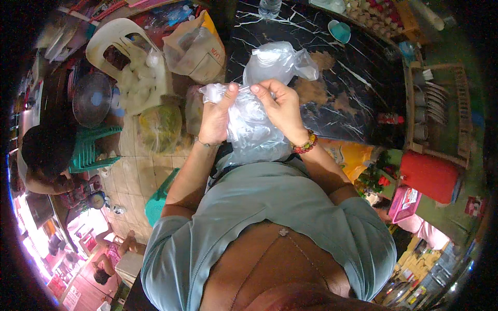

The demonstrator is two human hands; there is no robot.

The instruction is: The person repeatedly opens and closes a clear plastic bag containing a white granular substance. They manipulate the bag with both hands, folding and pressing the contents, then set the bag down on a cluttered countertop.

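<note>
Between my two hands hangs a clear plastic bag (255, 126), pinched at its upper edge just above my lap. My left hand (218, 114) grips the gathered left end, thumb on top. With thumb and forefinger my right hand (281, 107) holds the same edge a little to the right. Just beyond my hands, a bulging clear plastic bag (270, 60) with a twisted end lies on the black marble-patterned table (350, 87). What is inside either bag cannot be made out.
On the table are a teal cup (339, 32) and a clear container (270, 7). To the left stand a white plastic chair (134, 66), a large sack (198, 52), a filled yellow-green bag (160, 126) and a fan (92, 100). A dish rack (439, 105) is at the right. Other people are at left.
</note>
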